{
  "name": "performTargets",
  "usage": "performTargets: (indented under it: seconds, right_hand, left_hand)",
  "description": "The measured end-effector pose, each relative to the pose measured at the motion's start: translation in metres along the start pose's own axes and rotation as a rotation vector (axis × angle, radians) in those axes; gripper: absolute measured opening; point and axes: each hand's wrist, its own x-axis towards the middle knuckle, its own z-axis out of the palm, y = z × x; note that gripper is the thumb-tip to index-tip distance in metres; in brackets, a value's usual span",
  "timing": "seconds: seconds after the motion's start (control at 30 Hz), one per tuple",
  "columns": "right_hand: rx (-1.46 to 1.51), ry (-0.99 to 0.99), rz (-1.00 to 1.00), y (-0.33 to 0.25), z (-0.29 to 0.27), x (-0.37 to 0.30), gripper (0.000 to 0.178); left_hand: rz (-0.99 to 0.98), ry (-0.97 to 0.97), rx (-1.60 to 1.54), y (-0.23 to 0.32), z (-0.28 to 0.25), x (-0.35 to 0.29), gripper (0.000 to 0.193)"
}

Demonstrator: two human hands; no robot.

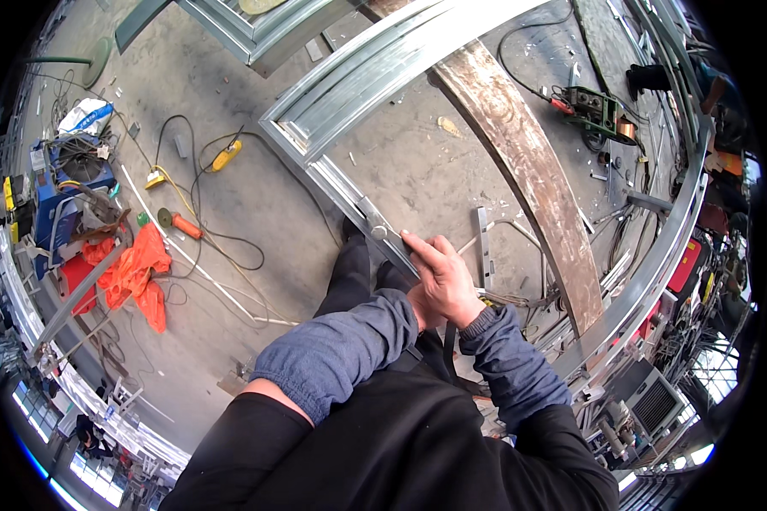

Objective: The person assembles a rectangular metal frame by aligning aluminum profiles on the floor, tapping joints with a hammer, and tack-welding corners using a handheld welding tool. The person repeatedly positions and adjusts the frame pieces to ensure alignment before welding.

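Silvery metal frame (345,189) lay at the person's fingertips

Blue-grey sleeves (324,353) covered both forearms. The left hand (423,308) was tucked beneath the right hand (449,279) and mostly hidden, so its grip could not be told. The right hand's fingers stretched out along the edge of the frame; whether they were clamped on it could not be seen. From there the frame ran up and left to a corner, then across the upper view. Beneath it passed a rust-brown beam (520,145). Farther left, an orange grinder (186,226) lay near a bright orange cloth (136,271). At upper right stood a green wire feeder (595,106).
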Motion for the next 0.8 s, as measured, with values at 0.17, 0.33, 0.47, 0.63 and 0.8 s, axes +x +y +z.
performTargets:
  seconds: [0.17, 0.33, 0.47, 0.63, 0.8]
  right_hand:
    - [0.062, -0.01, -0.054, 0.0, -0.004, -0.002, 0.045]
    - [0.141, 0.105, -0.049, -0.002, -0.003, -0.003, 0.045]
    - [0.02, 0.032, -0.024, 0.006, -0.003, 0.005, 0.044]
    - [0.045, 0.007, 0.01, 0.006, -0.008, 0.008, 0.043]
    - [0.11, 0.047, -0.003, 0.003, -0.011, 0.007, 0.042]
  left_hand:
    - [-0.044, 0.021, -0.141, 0.006, -0.006, 0.002, 0.044]
    - [-0.077, -0.019, -0.251, 0.012, -0.019, 0.004, 0.044]
    - [-0.07, -0.067, -0.028, 0.015, -0.024, 0.01, 0.041]
    - [-0.091, -0.022, -0.078, 0.021, -0.03, 0.012, 0.043]
    - [-0.15, -0.03, -0.196, 0.025, -0.039, 0.015, 0.045]
